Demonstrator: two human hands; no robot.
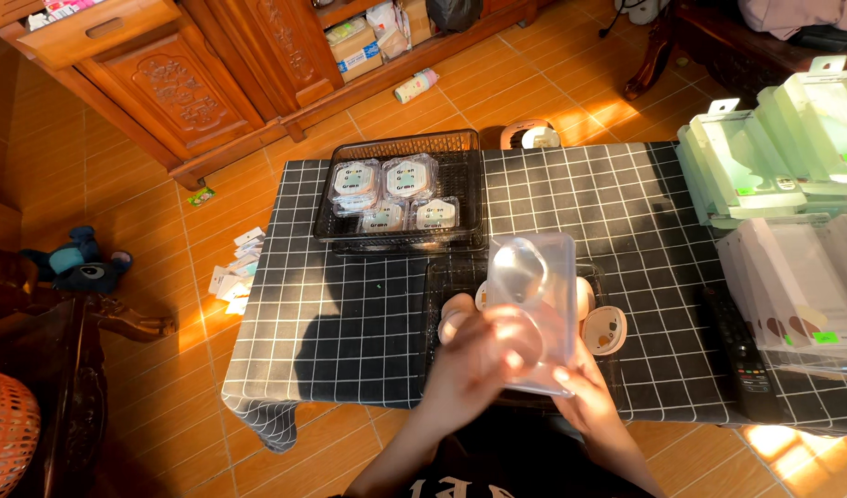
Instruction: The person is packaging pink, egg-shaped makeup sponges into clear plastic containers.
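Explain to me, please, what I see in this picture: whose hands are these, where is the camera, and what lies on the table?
There is no machine here. A person wears one camera on the head, so you look down at that person's own two bare hands. The left hand and the right hand together hold up a clear plastic shell, a see-through package with a round hollow. Below the hands a dark tray holds small round objects. Farther back a black mesh basket holds four packed shells. All this lies on a low table with a black cloth with white squares. On the right are stacks of pale carton packages and a black remote control.
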